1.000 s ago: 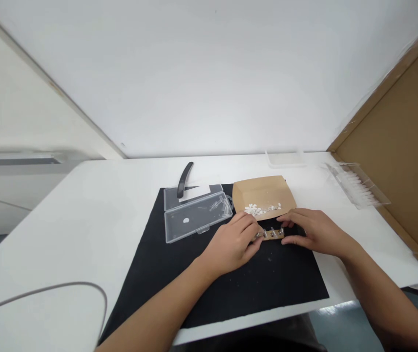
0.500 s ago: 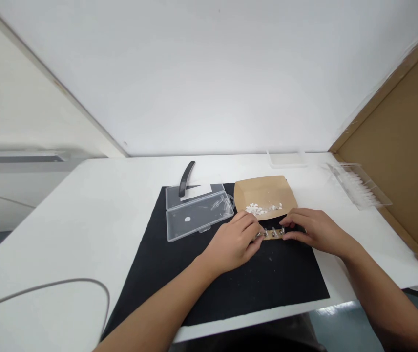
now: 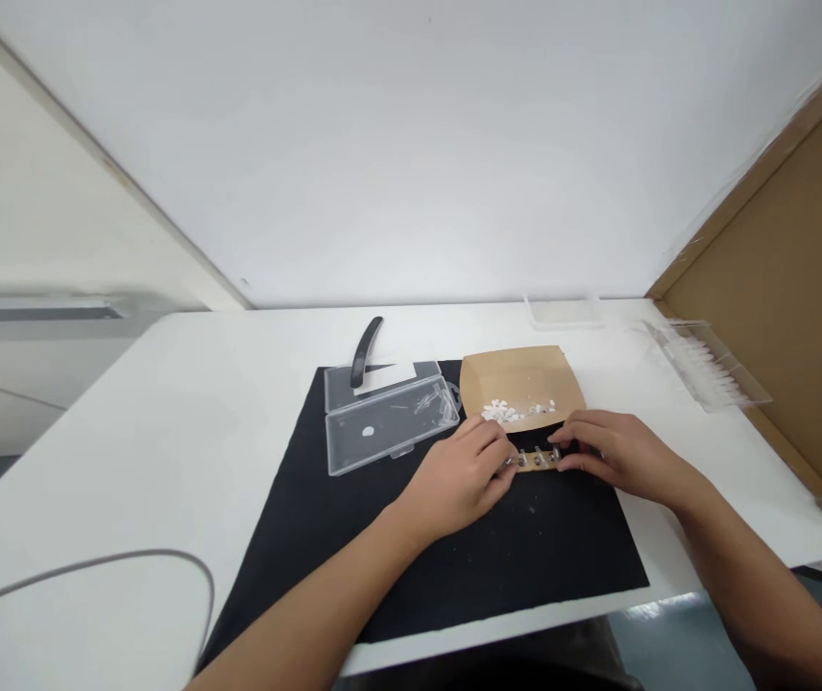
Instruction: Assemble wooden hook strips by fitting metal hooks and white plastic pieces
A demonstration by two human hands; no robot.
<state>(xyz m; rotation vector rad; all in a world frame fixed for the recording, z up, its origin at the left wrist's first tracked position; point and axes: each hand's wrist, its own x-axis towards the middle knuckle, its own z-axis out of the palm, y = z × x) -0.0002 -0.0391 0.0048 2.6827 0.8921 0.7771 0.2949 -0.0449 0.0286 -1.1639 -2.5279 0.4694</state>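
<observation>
A narrow tan strip [image 3: 543, 461] lies on the black mat, with several small clear pieces like false nail tips standing on shiny metal bits along it. My left hand [image 3: 463, 472] is closed on the strip's left end, which its fingers partly hide. At the right end, my right hand [image 3: 607, 449] pinches around the last clear piece, thumb below and fingers above. Just behind the strip sits a brown paper tray [image 3: 516, 374] with white bits [image 3: 503, 412] in it. To the left, an open clear plastic case [image 3: 382, 441] holds loose clear tips [image 3: 447, 407].
A black curved nail file [image 3: 366, 353] and a white card [image 3: 386, 378] rest over the case lid. At right, a clear box of tips [image 3: 706, 369] leans by a cardboard panel [image 3: 792, 288]. A clear tray [image 3: 565, 314] stands at the back; a grey cable [image 3: 130, 554] crosses front left.
My right fingers have shifted very slightly at the strip's right end. My left hand and the strip stay in place.
</observation>
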